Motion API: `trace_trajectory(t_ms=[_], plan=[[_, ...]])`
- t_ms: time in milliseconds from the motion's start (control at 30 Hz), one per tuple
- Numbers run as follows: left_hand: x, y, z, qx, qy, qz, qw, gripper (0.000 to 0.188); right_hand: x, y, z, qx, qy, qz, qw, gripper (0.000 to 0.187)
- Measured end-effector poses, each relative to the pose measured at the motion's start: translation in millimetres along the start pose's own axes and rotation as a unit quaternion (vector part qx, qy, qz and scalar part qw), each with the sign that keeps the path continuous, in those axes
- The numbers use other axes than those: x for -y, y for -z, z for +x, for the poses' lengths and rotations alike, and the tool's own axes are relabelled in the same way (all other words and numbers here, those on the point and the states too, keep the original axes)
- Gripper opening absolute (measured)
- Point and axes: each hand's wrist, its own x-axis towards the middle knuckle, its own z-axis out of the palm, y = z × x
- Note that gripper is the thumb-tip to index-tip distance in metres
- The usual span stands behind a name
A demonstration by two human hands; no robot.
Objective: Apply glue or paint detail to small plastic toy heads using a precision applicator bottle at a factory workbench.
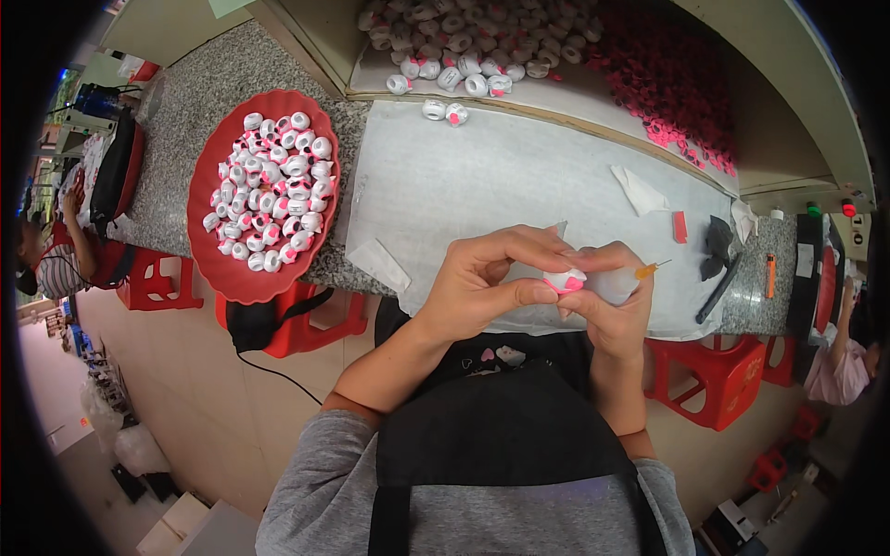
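Observation:
Over the white paper sheet (445,176), my left hand (482,278) pinches a small white-and-pink rounded piece (564,281) between thumb and fingers. My right hand (612,320) meets it from the other side, its thumb and index fingertip against the same piece. Tucked in the right palm is a translucent squeeze bottle (614,285) with an orange needle tip (646,271) pointing up and right. Fingers partly cover the piece, so its full shape is hidden.
A red scalloped tray (206,232) full of similar pieces stands left. The shelf ahead bears piled white pieces (473,69) and many small pink parts (677,102). Paper scraps (640,190), a black tool (719,287) and an orange-handled tool (770,276) lie right. Red stools (709,380) flank me.

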Motion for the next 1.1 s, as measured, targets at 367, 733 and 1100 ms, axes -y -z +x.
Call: trace_trajectory(t_ms=[367,733,1100], plan=[[-5,-4,-1,-0.023,0.020,0.014,0.999,0.022,4,-1,2,-0.004,-0.027,0.025,0.999,0.025],[4,-8,-2,-0.027,-0.078,0.091,0.992,0.023,2,-3,0,-0.017,-0.008,-0.002,1.000,0.027],[2,-4,-2,-0.024,-0.075,0.085,0.993,0.022,-2,-7,5,-0.022,-0.020,0.031,0.999,0.026]])
